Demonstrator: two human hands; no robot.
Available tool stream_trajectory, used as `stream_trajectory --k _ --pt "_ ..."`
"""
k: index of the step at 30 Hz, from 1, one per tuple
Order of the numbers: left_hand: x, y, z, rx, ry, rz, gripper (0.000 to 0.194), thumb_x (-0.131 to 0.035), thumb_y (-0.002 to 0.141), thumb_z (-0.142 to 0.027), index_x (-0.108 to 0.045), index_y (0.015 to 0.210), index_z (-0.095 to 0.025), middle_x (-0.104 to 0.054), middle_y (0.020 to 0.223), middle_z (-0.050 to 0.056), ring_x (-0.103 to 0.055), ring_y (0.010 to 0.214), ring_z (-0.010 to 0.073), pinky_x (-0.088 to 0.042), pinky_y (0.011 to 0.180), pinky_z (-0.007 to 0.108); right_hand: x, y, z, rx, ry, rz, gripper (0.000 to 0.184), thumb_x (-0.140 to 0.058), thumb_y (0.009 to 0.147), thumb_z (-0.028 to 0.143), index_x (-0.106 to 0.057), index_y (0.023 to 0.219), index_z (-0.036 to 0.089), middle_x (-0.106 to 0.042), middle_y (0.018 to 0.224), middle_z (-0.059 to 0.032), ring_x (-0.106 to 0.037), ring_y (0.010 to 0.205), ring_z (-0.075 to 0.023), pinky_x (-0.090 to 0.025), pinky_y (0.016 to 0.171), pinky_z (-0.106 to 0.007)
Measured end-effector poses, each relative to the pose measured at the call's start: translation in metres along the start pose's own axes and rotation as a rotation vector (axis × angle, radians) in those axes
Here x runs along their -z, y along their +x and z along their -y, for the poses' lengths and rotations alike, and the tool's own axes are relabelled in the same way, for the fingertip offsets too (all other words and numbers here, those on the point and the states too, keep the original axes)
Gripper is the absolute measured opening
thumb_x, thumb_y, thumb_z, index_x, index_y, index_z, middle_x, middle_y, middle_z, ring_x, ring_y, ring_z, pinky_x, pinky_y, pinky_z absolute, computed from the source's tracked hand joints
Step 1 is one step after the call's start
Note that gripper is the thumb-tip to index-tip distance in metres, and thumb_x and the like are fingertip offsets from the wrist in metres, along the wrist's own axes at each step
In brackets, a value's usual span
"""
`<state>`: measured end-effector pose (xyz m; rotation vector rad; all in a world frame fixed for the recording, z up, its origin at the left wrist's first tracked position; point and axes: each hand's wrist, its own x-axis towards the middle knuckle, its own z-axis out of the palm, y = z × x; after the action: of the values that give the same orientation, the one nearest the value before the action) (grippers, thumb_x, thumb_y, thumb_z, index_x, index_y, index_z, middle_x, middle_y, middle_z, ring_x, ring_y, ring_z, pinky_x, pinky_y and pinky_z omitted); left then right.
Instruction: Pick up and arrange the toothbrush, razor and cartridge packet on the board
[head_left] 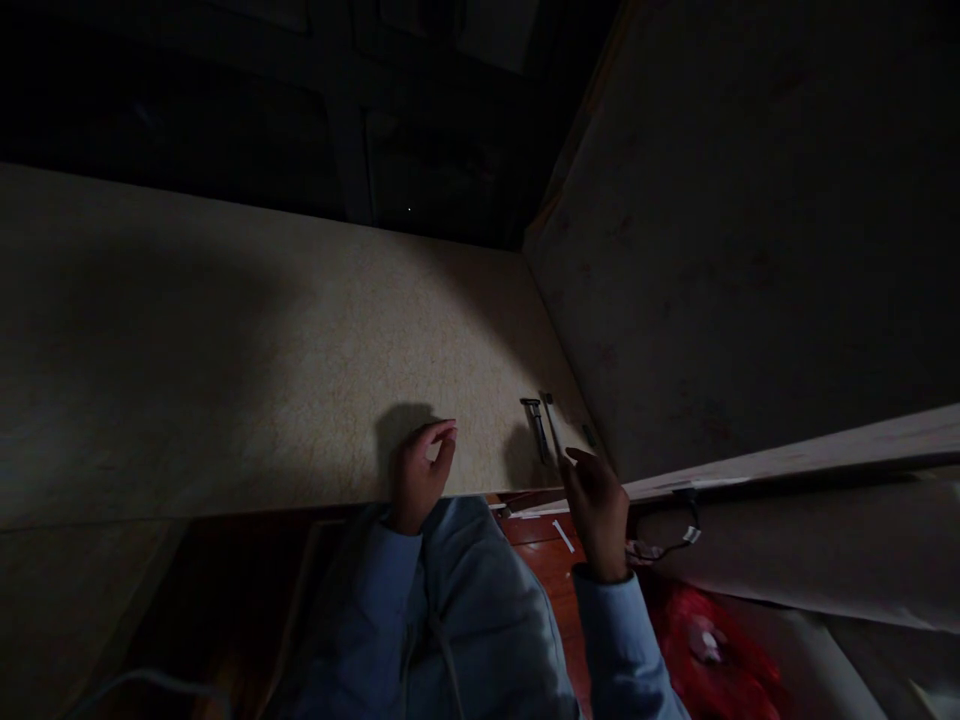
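One bare right hand (600, 510), near four o'clock, curls inward; the bare left hand (422, 475), at seven, bends thumb toward forefinger. In this gloom I cannot tell whether either grips anything. At the right hand's eleven, on the pale mottled tabletop (337, 360), lies a slim, whitish, dark-headed stick (553, 418); a dark T-shaped razor (538, 430) sits at its nine. Handling the stick seems the present step, calling for a neat pinch.

Both forearms (619, 630) reach forward, hands well apart. The left hand (420, 478) bends its thumb and fingers into a loop, tips touching or nearly so. The right hand (602, 508) is loosely curled; I can't make out its grip.
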<state>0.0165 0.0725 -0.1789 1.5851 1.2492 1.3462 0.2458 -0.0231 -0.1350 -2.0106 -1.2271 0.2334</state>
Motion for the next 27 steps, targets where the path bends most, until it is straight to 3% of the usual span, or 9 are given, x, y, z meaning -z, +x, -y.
stream_trajectory --k 4,8,13,15,19,27 --pt "0.001 0.001 -0.001 0.106 -0.138 -0.031 0.026 -0.066 0.088 -0.041 -0.075 0.099 -0.019 -0.079 0.098 0.008 -0.075 0.088 0.0203 -0.06 0.082 0.032 -0.032 -0.011 0.044 0.107 0.228 0.164 0.035 -0.057 0.091 0.046 -0.077 0.1 0.019 -0.076 0.096 -0.0126 -0.07 0.085 -0.0248 -0.054 0.074 -0.034" --pt "0.008 0.002 -0.006 0.219 -0.34 -0.034 0.036 -0.069 0.084 -0.048 -0.074 0.1 -0.016 -0.079 0.094 0.01 -0.076 0.089 0.0226 -0.061 0.08 0.032 -0.068 -0.023 0.093 0.295 0.421 0.389 0.023 -0.058 0.092 0.032 -0.077 0.099 0.022 -0.075 0.09 -0.0065 -0.069 0.082 -0.0203 -0.054 0.077 -0.031" --pt "0.021 0.003 -0.013 0.296 -0.548 -0.071 0.053 -0.047 0.095 -0.058 -0.071 0.11 -0.014 -0.079 0.095 0.013 -0.076 0.085 0.0238 -0.062 0.076 0.035 -0.114 -0.036 0.133 0.228 0.694 0.463 0.021 -0.055 0.09 0.029 -0.075 0.093 0.021 -0.076 0.089 -0.0035 -0.068 0.081 -0.0183 -0.053 0.074 -0.028" --pt "0.025 0.005 -0.013 0.304 -0.591 -0.09 0.056 -0.042 0.095 -0.059 -0.07 0.108 -0.013 -0.078 0.093 0.013 -0.077 0.082 0.0246 -0.062 0.074 0.038 -0.134 -0.039 0.138 0.216 0.754 0.455 0.021 -0.054 0.089 0.029 -0.073 0.088 0.02 -0.076 0.087 -0.0031 -0.068 0.081 -0.0185 -0.053 0.077 -0.029" --pt "0.026 0.006 -0.01 0.305 -0.578 -0.125 0.043 -0.053 0.09 -0.052 -0.071 0.099 -0.014 -0.078 0.087 0.011 -0.076 0.08 0.0245 -0.062 0.073 0.037 -0.158 -0.041 0.136 0.156 0.806 0.367 0.022 -0.052 0.088 0.033 -0.069 0.081 0.021 -0.073 0.079 -0.0019 -0.065 0.077 -0.0185 -0.051 0.075 -0.03" --pt "0.024 0.002 -0.012 0.284 -0.445 -0.073 0.037 -0.05 0.092 -0.044 -0.073 0.084 -0.016 -0.077 0.08 0.008 -0.074 0.081 0.022 -0.06 0.078 0.033 -0.156 -0.046 0.125 0.14 0.819 0.302 0.025 -0.05 0.091 0.035 -0.07 0.083 0.022 -0.073 0.081 -0.0036 -0.064 0.081 -0.0198 -0.049 0.079 -0.032"
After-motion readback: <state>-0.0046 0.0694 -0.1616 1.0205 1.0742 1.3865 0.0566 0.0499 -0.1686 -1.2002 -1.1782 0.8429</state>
